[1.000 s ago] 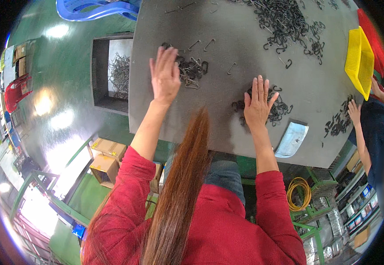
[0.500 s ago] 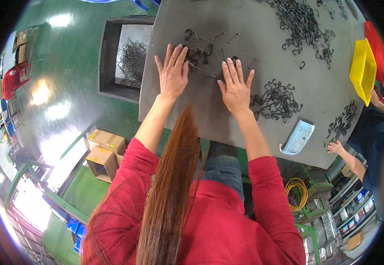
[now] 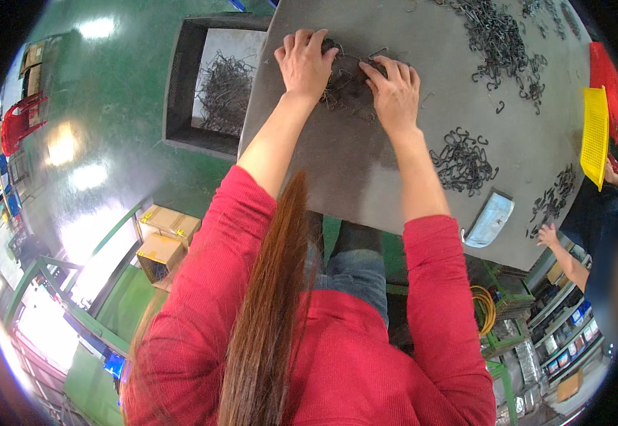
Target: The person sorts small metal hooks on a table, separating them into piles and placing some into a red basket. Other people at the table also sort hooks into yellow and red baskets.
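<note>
On the grey worktable (image 3: 355,153), both my hands are among small dark metal hooks (image 3: 334,91). My left hand (image 3: 306,67) is near the table's left edge, its fingers curled in and its thumb closed toward them on some dark hooks. My right hand (image 3: 397,96) is a little to the right, fingers bent down toward the tabletop. Thin hooks show just beyond its fingertips; what lies under its fingers is hidden. Thin wire ends stick out between the two hands.
A large heap of hooks (image 3: 497,42) lies at the far right, a smaller pile (image 3: 462,163) nearer. A blue face mask (image 3: 490,220) rests near the front edge. Left of the table stands a dark bin (image 3: 181,106) holding wire pieces. A co-worker's hand (image 3: 549,234) and yellow basket (image 3: 593,138) are at right.
Both hands have moved farther from me and slightly right, and their flat, outstretched fingers have curled in. The co-worker's yellow basket has shifted toward me.
</note>
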`<state>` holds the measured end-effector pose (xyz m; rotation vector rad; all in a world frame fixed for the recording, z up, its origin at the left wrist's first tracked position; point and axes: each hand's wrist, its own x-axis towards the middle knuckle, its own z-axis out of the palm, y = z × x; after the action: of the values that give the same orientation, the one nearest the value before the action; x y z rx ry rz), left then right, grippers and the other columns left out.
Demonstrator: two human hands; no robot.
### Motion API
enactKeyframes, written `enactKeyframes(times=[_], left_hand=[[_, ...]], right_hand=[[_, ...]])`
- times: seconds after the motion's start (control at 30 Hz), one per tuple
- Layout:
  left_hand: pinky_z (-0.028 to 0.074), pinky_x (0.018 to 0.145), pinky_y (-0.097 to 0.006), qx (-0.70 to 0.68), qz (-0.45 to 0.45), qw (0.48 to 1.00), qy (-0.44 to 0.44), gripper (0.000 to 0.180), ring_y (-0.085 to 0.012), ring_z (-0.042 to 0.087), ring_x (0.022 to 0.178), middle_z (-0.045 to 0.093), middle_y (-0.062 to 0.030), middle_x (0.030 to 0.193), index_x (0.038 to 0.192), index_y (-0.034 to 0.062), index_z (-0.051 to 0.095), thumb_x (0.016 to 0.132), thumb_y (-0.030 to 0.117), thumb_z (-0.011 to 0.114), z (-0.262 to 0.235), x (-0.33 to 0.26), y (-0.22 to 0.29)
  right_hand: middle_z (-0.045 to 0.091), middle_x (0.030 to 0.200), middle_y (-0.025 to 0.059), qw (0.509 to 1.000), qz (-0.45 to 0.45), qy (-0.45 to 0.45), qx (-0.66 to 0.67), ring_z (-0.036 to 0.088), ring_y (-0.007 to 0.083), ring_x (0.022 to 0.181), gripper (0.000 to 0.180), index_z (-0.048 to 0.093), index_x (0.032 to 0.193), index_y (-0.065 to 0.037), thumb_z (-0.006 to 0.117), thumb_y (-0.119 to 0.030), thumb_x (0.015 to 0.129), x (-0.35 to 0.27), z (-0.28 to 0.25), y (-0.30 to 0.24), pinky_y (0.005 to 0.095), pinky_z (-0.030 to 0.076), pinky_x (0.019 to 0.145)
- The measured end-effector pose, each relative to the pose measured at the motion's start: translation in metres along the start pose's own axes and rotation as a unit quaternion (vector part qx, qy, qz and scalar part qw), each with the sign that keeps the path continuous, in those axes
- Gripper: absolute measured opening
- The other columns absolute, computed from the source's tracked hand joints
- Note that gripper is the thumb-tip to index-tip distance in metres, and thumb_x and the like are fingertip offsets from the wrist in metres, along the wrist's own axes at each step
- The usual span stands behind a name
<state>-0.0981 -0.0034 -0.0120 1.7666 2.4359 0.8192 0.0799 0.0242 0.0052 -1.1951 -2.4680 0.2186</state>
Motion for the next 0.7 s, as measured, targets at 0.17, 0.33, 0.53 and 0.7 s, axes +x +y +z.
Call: enactKeyframes(times=[0.17,0.33,0.53,0.7], left_hand=[[0.044,0.081,-0.045,-0.020,-0.012,0.997,-0.077,0.024,-0.0282,0.057,0.101,0.062,-0.0059,0.098,0.098,0.0129,0.065,0.079,0.026,0.070,0.002,0.021,0.000],[0.047,0.081,-0.044,-0.052,-0.015,0.992,-0.114,0.019,-0.0315,0.058,0.098,0.062,-0.0096,0.095,0.095,0.0105,0.064,0.080,0.020,0.068,-0.002,0.025,-0.013],[0.051,0.083,-0.045,-0.005,0.021,0.992,-0.121,0.020,-0.0311,0.057,0.102,0.060,-0.0105,0.100,0.102,0.0093,0.060,0.082,0.008,0.061,-0.005,0.019,0.003],[0.052,0.077,-0.040,-0.115,-0.019,0.990,-0.077,0.017,-0.0327,0.063,0.090,0.064,-0.0143,0.095,0.099,0.0052,0.062,0.082,0.005,0.059,-0.020,0.023,-0.008]], right_hand=[[0.060,0.100,-0.0016,0.997,-0.046,-0.066,-0.006,0.054,0.0199,0.101,0.010,0.070,0.087,-0.016,0.068,-0.018,0.078,0.016,-0.010,0.015,0.0415,0.038,0.089],[0.063,0.088,0.0006,0.992,0.061,-0.088,0.060,0.060,0.0224,0.088,0.009,0.069,0.085,-0.015,0.067,-0.022,0.080,0.015,-0.025,-0.001,0.0387,0.042,0.076],[0.063,0.080,0.0033,0.990,0.122,-0.049,0.048,0.063,0.0234,0.078,0.010,0.066,0.079,-0.014,0.068,-0.024,0.078,-0.013,-0.008,-0.024,0.0381,0.043,0.068],[0.065,0.082,0.0035,0.980,0.145,-0.112,-0.074,0.064,0.0222,0.081,0.011,0.066,0.078,-0.013,0.067,-0.024,0.077,-0.024,-0.016,-0.029,0.0411,0.041,0.074]])
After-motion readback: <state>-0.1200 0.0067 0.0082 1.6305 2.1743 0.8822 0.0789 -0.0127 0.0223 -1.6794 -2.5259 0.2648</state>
